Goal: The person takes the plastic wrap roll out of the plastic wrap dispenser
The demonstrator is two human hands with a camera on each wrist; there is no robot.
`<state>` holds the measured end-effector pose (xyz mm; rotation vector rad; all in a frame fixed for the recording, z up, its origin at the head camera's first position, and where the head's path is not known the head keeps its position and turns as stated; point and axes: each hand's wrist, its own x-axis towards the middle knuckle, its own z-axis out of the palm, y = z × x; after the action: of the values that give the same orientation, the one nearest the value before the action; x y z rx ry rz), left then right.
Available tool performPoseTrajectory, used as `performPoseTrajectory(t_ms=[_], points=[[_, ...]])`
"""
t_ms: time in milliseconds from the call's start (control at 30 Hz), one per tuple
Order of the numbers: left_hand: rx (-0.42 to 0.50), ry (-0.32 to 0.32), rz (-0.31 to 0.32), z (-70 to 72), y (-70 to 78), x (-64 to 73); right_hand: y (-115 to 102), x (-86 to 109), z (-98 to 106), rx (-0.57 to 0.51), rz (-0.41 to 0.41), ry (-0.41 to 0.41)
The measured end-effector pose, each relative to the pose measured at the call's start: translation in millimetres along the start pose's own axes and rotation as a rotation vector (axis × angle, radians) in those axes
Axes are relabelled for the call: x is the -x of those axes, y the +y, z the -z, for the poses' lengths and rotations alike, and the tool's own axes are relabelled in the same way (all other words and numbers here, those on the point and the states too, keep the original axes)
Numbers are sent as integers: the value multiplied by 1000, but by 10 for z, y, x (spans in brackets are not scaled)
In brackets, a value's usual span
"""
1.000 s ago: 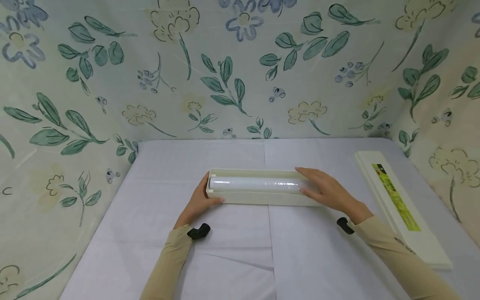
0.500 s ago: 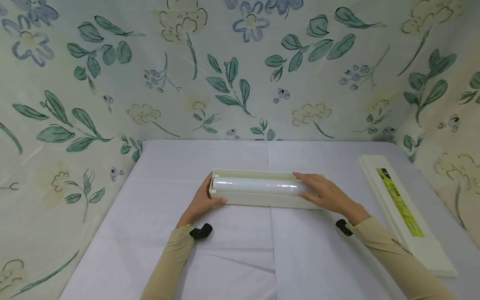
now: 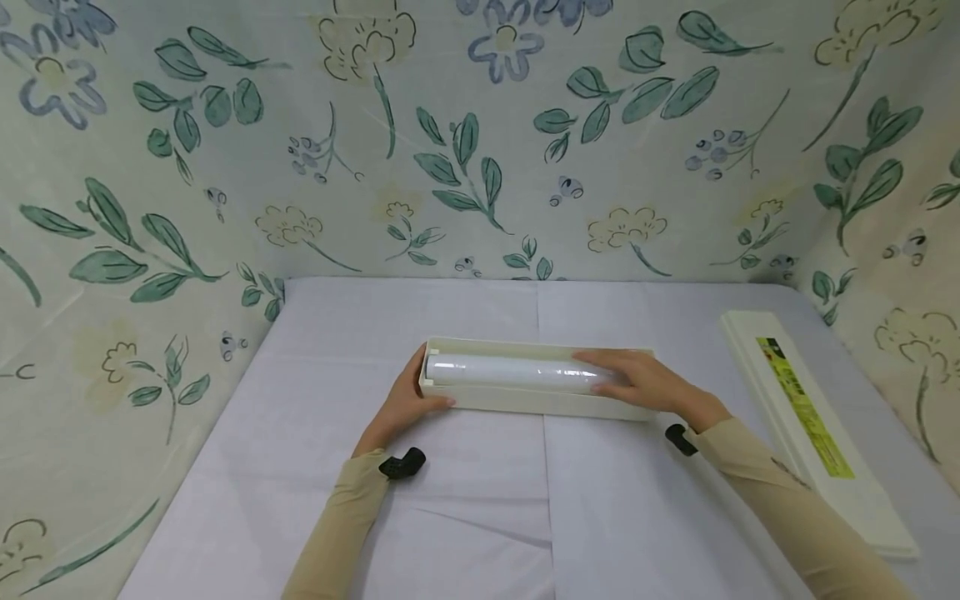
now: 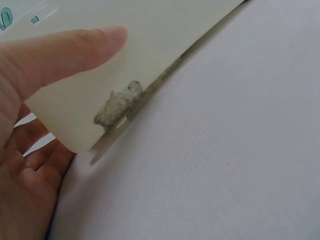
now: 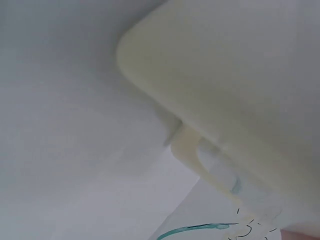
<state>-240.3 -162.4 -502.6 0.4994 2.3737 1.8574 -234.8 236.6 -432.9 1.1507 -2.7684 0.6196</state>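
Note:
A long open white box [image 3: 540, 404] lies across the middle of the table. Inside it rests a shiny roll of cling film [image 3: 502, 372]. My left hand [image 3: 403, 404] grips the box's left end, thumb on the near wall and fingers around the end. The left wrist view shows that thumb [image 4: 85, 52] flat on the wall, beside a torn, rough patch [image 4: 120, 105]. At the roll's right part, my right hand [image 3: 648, 382] holds it between the thumb on the near side and fingers on the far side, hiding the roll's right end.
A long white lid [image 3: 832, 492] with a yellow-green label lies at the right of the table. White cloth [image 3: 465, 533] covers the table. Behind and at both sides hangs a flowered curtain [image 3: 480, 200].
My right hand has shifted a little left, and its fingers have come down from the box's far rim onto the roll. My left hand keeps its grip on the box.

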Motion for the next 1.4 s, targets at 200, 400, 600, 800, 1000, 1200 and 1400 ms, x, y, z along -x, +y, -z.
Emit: performPoseTrajectory(t_ms=[200, 400, 600, 800, 1000, 1200, 1400], points=[[12, -11, 13, -22, 153, 32, 46, -75, 37, -3, -24, -99], [30, -13, 30, -23, 326, 64, 93, -155, 60, -41, -44, -192], [20, -16, 6, -7, 335, 44, 131, -181, 49, -48, -46, -196], [28, -15, 10, -12, 321, 24, 127, -196, 53, -70, -46, -171], [21, -18, 25, -19, 325, 45, 81, -171, 34, -71, -55, -146], [23, -13, 20, -18, 326, 56, 59, -156, 26, -16, -57, -107], [20, -15, 32, -20, 326, 78, 35, -121, 17, 43, -41, -48]])
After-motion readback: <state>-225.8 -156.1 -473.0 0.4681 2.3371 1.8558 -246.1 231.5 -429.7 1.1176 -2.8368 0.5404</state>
